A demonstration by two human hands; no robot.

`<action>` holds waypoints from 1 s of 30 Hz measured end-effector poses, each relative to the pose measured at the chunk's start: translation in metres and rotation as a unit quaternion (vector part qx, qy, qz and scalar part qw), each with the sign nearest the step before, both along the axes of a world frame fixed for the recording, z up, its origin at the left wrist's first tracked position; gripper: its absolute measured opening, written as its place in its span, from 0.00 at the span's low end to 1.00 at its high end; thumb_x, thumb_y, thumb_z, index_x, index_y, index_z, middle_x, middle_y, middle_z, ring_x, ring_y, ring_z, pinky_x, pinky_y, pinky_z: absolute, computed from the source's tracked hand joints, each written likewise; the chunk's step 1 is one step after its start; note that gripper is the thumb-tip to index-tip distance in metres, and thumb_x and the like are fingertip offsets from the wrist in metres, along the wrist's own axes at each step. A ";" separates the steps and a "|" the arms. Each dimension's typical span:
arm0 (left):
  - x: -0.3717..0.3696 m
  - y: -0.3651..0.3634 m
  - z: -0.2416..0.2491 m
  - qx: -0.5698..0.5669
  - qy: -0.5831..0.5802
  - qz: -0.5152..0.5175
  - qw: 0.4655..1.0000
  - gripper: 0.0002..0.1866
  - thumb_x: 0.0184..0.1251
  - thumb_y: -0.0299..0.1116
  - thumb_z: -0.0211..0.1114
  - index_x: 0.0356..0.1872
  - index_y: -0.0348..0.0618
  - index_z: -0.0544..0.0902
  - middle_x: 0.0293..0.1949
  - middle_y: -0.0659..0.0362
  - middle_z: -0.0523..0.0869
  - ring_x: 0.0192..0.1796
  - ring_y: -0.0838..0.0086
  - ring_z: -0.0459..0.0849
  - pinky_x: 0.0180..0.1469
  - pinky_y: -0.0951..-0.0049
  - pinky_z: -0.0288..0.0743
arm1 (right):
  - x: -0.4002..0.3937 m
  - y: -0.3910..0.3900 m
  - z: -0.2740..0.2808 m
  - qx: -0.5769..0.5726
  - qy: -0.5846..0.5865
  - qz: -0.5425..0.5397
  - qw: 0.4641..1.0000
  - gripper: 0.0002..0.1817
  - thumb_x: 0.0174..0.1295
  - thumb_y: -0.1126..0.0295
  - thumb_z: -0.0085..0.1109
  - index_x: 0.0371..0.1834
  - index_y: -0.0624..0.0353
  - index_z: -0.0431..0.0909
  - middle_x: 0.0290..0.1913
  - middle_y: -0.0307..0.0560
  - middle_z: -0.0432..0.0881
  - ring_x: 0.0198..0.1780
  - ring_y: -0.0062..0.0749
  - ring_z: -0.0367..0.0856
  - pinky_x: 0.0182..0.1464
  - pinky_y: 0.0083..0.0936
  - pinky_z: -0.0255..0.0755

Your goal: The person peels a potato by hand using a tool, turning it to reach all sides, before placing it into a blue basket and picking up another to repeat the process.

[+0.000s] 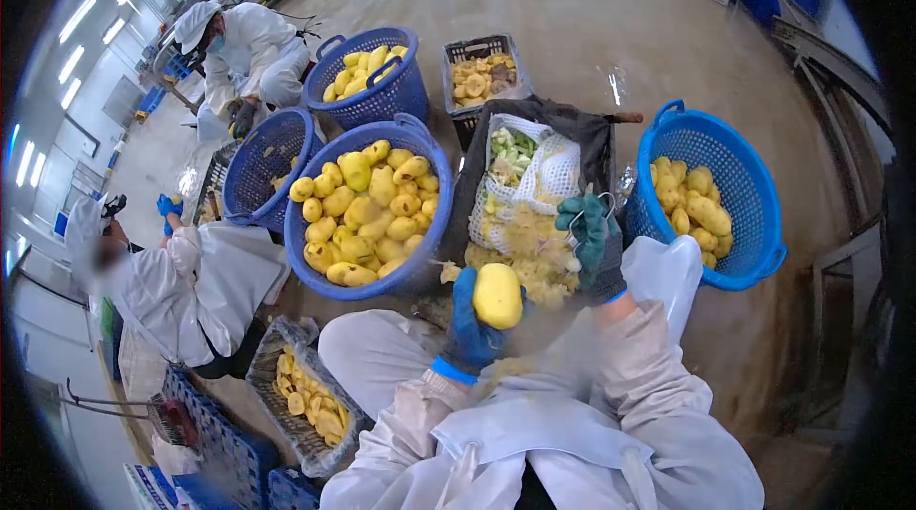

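My left hand [473,329], in a blue glove, is closed on a peeled yellow fruit [497,296] in front of my lap. To its right, my right hand [595,241] wears a green and dark glove, its fingers curled round a thin metal tool [575,222] that is only partly visible. Both hands are apart, at the near side of a black-lined crate [468,187]. Inside the crate, yellow peelings [534,248] lie beside white netting [553,166] and green scraps [513,149].
Left of the crate is a blue basket [441,224] full of yellow fruit; another blue basket [754,181] stands right. A lined crate [358,419] of cut pieces sits lower left. Two co-workers in white, one nearer [172,295] and one farther [262,38], sit at left.
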State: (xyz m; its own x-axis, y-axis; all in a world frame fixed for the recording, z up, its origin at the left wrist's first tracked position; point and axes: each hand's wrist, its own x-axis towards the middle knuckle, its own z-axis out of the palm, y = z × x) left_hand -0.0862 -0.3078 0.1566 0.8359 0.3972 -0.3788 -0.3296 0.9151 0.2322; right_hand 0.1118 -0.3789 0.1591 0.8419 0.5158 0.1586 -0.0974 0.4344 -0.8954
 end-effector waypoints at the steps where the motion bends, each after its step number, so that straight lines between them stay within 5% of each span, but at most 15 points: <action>1: 0.000 0.000 -0.006 -0.001 -0.005 -0.005 1.000 0.25 0.70 0.55 0.53 0.54 0.45 0.75 0.50 0.53 0.82 0.53 0.60 0.81 0.58 0.55 0.76 | -0.005 -0.002 0.001 -0.017 -0.097 0.009 0.995 0.15 0.70 0.62 0.52 0.40 0.65 0.78 0.33 0.45 0.82 0.34 0.28 0.82 0.39 0.27 0.75; 4: 0.007 -0.005 -0.018 0.163 0.035 0.005 0.986 0.25 0.70 0.55 0.53 0.55 0.46 0.75 0.50 0.53 0.81 0.53 0.60 0.81 0.58 0.56 0.76 | -0.035 0.001 0.019 -0.067 -0.231 0.096 0.966 0.14 0.69 0.63 0.50 0.38 0.64 0.78 0.38 0.45 0.81 0.34 0.26 0.80 0.41 0.23 0.73; 6: 0.011 -0.019 -0.007 0.412 0.067 0.065 0.906 0.27 0.70 0.57 0.51 0.56 0.45 0.74 0.51 0.52 0.80 0.53 0.61 0.81 0.57 0.57 0.76 | -0.053 0.012 0.018 0.016 -0.176 0.236 0.955 0.12 0.68 0.66 0.49 0.37 0.64 0.78 0.36 0.45 0.81 0.34 0.26 0.80 0.41 0.25 0.74; 7: 0.009 -0.022 -0.004 0.468 0.077 0.068 0.878 0.28 0.69 0.57 0.51 0.57 0.45 0.73 0.51 0.52 0.80 0.53 0.61 0.81 0.57 0.58 0.77 | -0.056 0.015 0.020 -0.086 -0.053 0.314 0.944 0.13 0.69 0.67 0.48 0.36 0.65 0.78 0.33 0.45 0.81 0.34 0.26 0.81 0.41 0.24 0.75; 8: 0.007 -0.025 -0.001 0.521 0.088 0.073 0.846 0.28 0.69 0.57 0.51 0.57 0.44 0.73 0.52 0.52 0.80 0.52 0.61 0.81 0.56 0.58 0.77 | -0.045 0.019 0.012 -0.066 -0.054 0.260 0.962 0.12 0.68 0.67 0.50 0.38 0.64 0.78 0.34 0.45 0.82 0.35 0.26 0.81 0.42 0.25 0.76; 11: 0.005 -0.013 0.004 0.508 0.095 0.019 0.856 0.29 0.66 0.53 0.57 0.59 0.42 0.71 0.52 0.51 0.79 0.52 0.62 0.81 0.56 0.61 0.77 | -0.017 0.028 -0.003 -0.005 -0.023 0.149 0.989 0.11 0.69 0.67 0.50 0.40 0.64 0.78 0.36 0.45 0.84 0.36 0.27 0.82 0.42 0.26 0.77; 14: 0.000 -0.013 0.003 0.441 0.090 -0.038 0.892 0.30 0.65 0.51 0.62 0.60 0.41 0.70 0.52 0.50 0.79 0.52 0.63 0.81 0.55 0.62 0.77 | -0.051 0.023 0.007 -0.054 -0.109 0.327 0.937 0.14 0.71 0.67 0.46 0.39 0.65 0.79 0.34 0.46 0.84 0.36 0.28 0.82 0.42 0.27 0.77; 16: 0.000 -0.010 -0.002 0.300 0.065 -0.065 0.949 0.30 0.65 0.53 0.60 0.59 0.41 0.71 0.52 0.50 0.80 0.52 0.62 0.80 0.55 0.61 0.76 | -0.017 0.028 -0.007 -0.070 -0.330 0.157 0.928 0.17 0.72 0.63 0.44 0.39 0.65 0.79 0.35 0.47 0.84 0.36 0.29 0.82 0.43 0.26 0.76; 17: 0.000 -0.006 -0.007 0.207 0.048 -0.073 0.975 0.31 0.65 0.56 0.58 0.59 0.41 0.72 0.52 0.50 0.80 0.53 0.62 0.80 0.55 0.60 0.76 | 0.002 0.025 -0.010 -0.096 -0.336 0.047 0.936 0.18 0.72 0.62 0.44 0.39 0.65 0.79 0.35 0.47 0.83 0.36 0.29 0.82 0.43 0.25 0.76; 19: -0.005 0.001 -0.014 0.011 0.016 -0.082 0.996 0.32 0.66 0.60 0.55 0.57 0.42 0.74 0.51 0.51 0.81 0.54 0.61 0.80 0.56 0.58 0.76 | 0.006 0.025 -0.008 -0.099 -0.233 -0.021 0.967 0.19 0.73 0.60 0.44 0.39 0.66 0.79 0.35 0.48 0.83 0.36 0.29 0.82 0.42 0.25 0.76; 21: -0.006 0.003 -0.011 -0.052 -0.016 -0.057 0.997 0.30 0.66 0.59 0.54 0.57 0.46 0.74 0.53 0.52 0.80 0.54 0.61 0.79 0.56 0.57 0.75 | -0.005 0.012 0.001 -0.056 -0.022 0.050 0.997 0.21 0.74 0.58 0.43 0.39 0.66 0.79 0.34 0.48 0.83 0.36 0.30 0.82 0.42 0.25 0.75; 23: 0.001 0.004 -0.006 -0.116 -0.051 -0.041 0.991 0.28 0.67 0.59 0.53 0.58 0.49 0.74 0.54 0.54 0.80 0.55 0.61 0.79 0.57 0.56 0.75 | -0.031 0.007 -0.002 0.008 0.050 0.115 0.992 0.21 0.74 0.58 0.41 0.39 0.66 0.79 0.34 0.47 0.83 0.35 0.30 0.82 0.42 0.25 0.76; 24: 0.003 0.002 -0.003 -0.093 -0.048 -0.051 0.993 0.28 0.67 0.58 0.54 0.59 0.49 0.74 0.55 0.54 0.79 0.55 0.61 0.79 0.57 0.56 0.75 | -0.045 0.007 0.000 0.039 0.088 0.146 0.985 0.22 0.74 0.58 0.41 0.40 0.66 0.79 0.33 0.47 0.83 0.35 0.30 0.82 0.42 0.26 0.76; 27: 0.000 -0.002 0.001 -0.014 -0.071 -0.083 0.994 0.29 0.67 0.55 0.56 0.63 0.50 0.70 0.59 0.54 0.76 0.58 0.61 0.77 0.59 0.56 0.74 | -0.069 0.000 0.029 -0.118 0.046 0.184 0.975 0.20 0.73 0.58 0.43 0.41 0.65 0.79 0.33 0.46 0.82 0.35 0.30 0.82 0.41 0.25 0.76; 30: -0.006 0.001 -0.006 0.036 -0.039 -0.083 0.995 0.30 0.67 0.55 0.57 0.63 0.46 0.69 0.60 0.51 0.75 0.59 0.59 0.76 0.60 0.56 0.73 | -0.041 0.024 -0.041 0.018 0.020 0.105 0.994 0.20 0.71 0.56 0.48 0.40 0.64 0.79 0.32 0.45 0.82 0.34 0.28 0.81 0.40 0.25 0.76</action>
State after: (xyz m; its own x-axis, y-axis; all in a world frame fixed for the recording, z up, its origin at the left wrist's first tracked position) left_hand -0.0921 -0.3065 0.1508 0.9176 0.2755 -0.2864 -0.1953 0.9403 0.2789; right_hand 0.0707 -0.3546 0.1178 0.7217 0.6761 0.1484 -0.2254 0.4323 -0.8731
